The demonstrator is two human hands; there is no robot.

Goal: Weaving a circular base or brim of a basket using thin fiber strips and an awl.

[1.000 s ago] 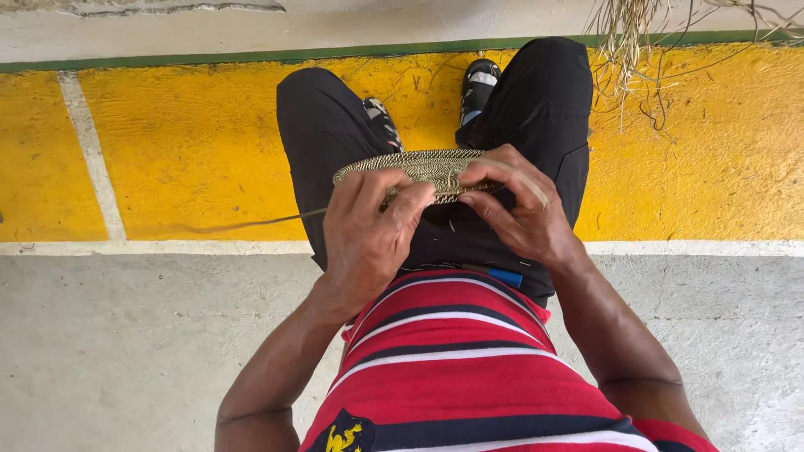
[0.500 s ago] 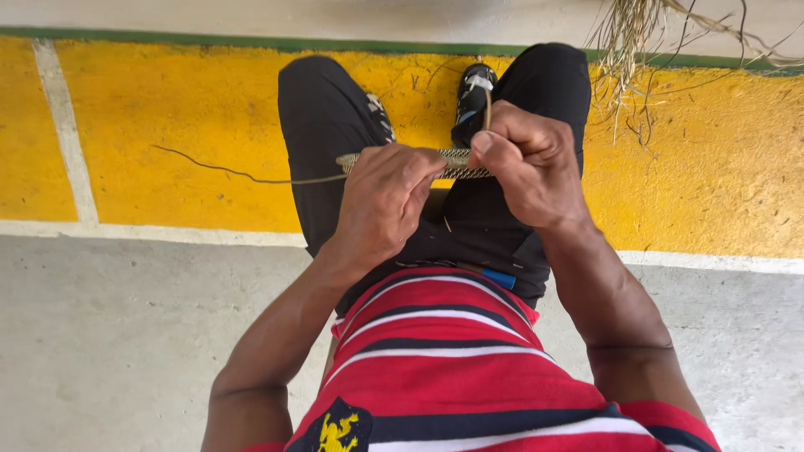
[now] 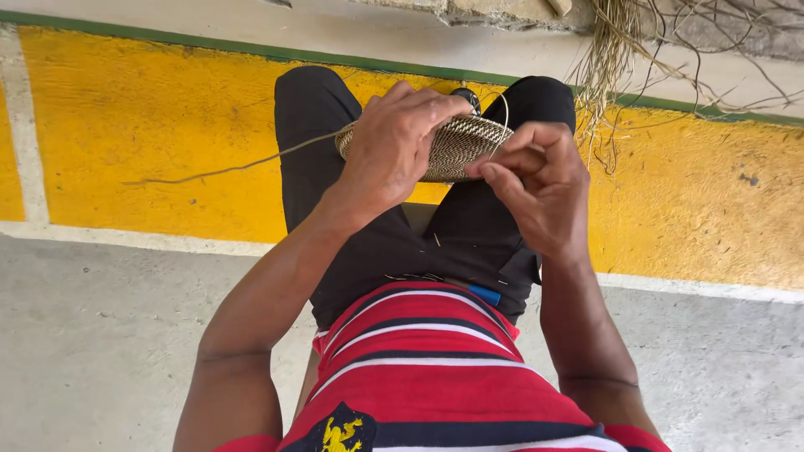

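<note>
A small round woven disc (image 3: 462, 144), tan with dark flecks, is held above my knees. My left hand (image 3: 394, 142) grips its left rim, fingers curled over the top. My right hand (image 3: 536, 184) pinches at the disc's right edge, thumb and forefinger closed on a thin fibre strand that loops up over the rim. A long loose strand (image 3: 226, 169) trails from the disc to the left across the yellow floor. I sit in black trousers (image 3: 394, 243) and a red striped shirt (image 3: 427, 377).
The floor has a yellow painted band (image 3: 134, 125) with a green line and white stripes, then grey concrete (image 3: 100, 335) nearer me. A bundle of dry grass fibres (image 3: 636, 50) hangs at the upper right. One shoe (image 3: 466, 95) shows behind the disc.
The disc has tilted from edge-on to show its flat woven face. My left hand shifted over its left rim, and my right hand dropped to the right edge, pinching the strand.
</note>
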